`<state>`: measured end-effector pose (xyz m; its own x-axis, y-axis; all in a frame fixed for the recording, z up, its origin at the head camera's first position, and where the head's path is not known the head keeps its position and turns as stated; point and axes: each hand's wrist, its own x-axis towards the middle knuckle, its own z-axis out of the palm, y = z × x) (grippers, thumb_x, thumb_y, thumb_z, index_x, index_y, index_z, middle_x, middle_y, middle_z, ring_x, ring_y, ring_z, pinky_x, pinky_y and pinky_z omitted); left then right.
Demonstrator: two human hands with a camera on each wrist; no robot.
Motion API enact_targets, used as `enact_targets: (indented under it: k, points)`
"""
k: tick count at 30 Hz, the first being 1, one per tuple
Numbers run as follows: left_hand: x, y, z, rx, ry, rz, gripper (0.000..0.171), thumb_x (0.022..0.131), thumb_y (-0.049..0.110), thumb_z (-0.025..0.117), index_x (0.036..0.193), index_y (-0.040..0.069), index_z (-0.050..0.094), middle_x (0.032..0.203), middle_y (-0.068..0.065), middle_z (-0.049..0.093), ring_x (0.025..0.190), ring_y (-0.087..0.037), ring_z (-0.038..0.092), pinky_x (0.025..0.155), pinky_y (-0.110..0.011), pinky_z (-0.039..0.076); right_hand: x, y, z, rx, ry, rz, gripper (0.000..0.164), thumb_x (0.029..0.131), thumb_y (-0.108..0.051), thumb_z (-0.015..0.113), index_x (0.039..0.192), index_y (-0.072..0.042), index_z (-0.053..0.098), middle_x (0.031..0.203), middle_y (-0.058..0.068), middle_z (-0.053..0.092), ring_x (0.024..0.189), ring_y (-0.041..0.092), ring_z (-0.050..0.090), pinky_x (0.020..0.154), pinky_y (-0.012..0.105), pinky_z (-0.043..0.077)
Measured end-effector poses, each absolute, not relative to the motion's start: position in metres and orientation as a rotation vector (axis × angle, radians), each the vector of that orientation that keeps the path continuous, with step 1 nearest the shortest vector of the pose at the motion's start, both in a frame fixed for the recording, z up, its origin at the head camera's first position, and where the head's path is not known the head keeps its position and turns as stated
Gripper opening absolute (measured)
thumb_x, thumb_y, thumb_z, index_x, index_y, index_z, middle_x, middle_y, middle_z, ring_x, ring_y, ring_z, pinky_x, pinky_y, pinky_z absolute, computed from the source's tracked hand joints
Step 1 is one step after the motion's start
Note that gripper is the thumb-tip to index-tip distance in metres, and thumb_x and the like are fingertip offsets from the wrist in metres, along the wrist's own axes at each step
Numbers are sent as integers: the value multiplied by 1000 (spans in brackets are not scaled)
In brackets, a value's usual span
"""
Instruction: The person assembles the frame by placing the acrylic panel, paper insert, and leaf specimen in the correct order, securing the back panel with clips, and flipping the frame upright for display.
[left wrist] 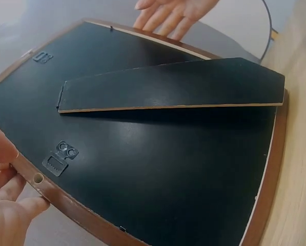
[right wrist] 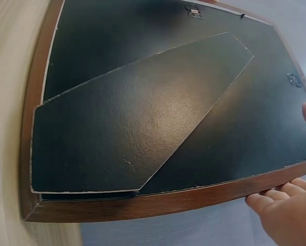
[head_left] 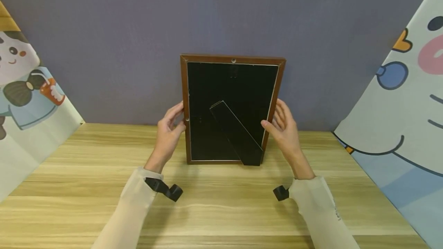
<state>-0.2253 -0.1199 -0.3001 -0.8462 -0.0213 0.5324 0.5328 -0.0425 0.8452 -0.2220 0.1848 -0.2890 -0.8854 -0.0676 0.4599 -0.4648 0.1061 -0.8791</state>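
A picture frame (head_left: 233, 58) with a brown wooden border stands upright on the table, its black back toward me. Slanting across the back is a black easel stand leg (head_left: 238, 133), its wide end at the lower right corner. My left hand (head_left: 167, 133) holds the left border, thumb at the near side and fingers behind. On the right border, my right hand (head_left: 285, 130) has its thumb over the back panel and its fingers at the outer edge. Small metal hangers (left wrist: 60, 159) show on the back in the left wrist view.
The light wood-grain table (head_left: 221, 210) meets a grey-blue wall panel (head_left: 121, 49) just behind the frame. Cartoon-printed panels stand at the left (head_left: 31, 133) and right (head_left: 398, 118). Each sleeved wrist wears a black camera mount (head_left: 162, 187).
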Motion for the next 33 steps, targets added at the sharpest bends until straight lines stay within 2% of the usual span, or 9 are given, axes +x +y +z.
enact_targets:
  k: [3,5,6,13,16,20,26,30,33]
  points:
    - [-226,-122,-301,-555,-1872,-1929,58,83,-20,39,140,-8,39,147,-18,35,136,-30,37,101,-19,42,-223,185,-290,533,-2065,1862,75,90,-4,59,152,-10,17,159,13,13,147,28,14,120,47,15]
    - [-226,-123,-302,-575,-1884,-1914,57,84,-20,39,140,-9,38,147,-20,34,137,-34,36,94,-13,44,-223,185,-292,534,-2058,1870,76,90,-4,59,152,-11,16,160,12,11,147,28,12,120,47,14]
    - [-226,-123,-303,-588,-1885,-1912,56,84,-20,39,140,-10,37,148,-21,34,137,-35,35,96,-13,44,-223,185,-292,534,-2056,1874,76,90,-4,59,152,-11,15,160,12,11,147,27,12,120,47,14]
    - [-225,-126,-307,-662,-1877,-1875,55,84,-20,41,138,-15,35,148,-24,32,138,-37,32,110,-24,36,-224,187,-295,538,-2058,1860,77,90,-3,59,152,-11,14,160,11,10,148,27,11,121,46,14]
    - [-227,-127,-309,-668,-1863,-1844,54,83,-20,43,137,-14,39,146,-23,35,137,-34,35,99,-18,45,-224,187,-295,533,-2064,1827,77,90,-2,59,152,-10,15,160,12,12,147,28,14,120,47,16]
    - [-231,-127,-311,-617,-1855,-1801,50,84,-18,46,134,-11,45,142,-21,42,132,-28,43,84,-11,49,-223,188,-294,517,-2065,1786,74,90,0,59,151,-8,19,159,13,17,146,29,19,118,49,21]
    - [-233,-125,-315,-502,-1901,-1737,48,86,-13,55,133,-6,50,135,-22,52,122,-31,53,89,-17,51,-221,189,-293,508,-2072,1759,71,90,3,58,150,-5,22,157,13,21,144,29,23,116,51,24]
    - [-237,-124,-319,-405,-2016,-1632,49,87,-8,61,135,0,50,128,-23,57,115,-34,58,91,-28,53,-221,189,-293,496,-2091,1691,70,90,3,58,150,-5,23,154,14,24,142,32,26,113,55,27]
    - [-241,-123,-322,-328,-2045,-1617,47,86,-7,63,131,0,54,122,-24,61,110,-35,61,92,-35,53,-220,188,-294,473,-2117,1610,69,90,2,60,149,-4,25,150,17,28,138,32,31,111,53,33]
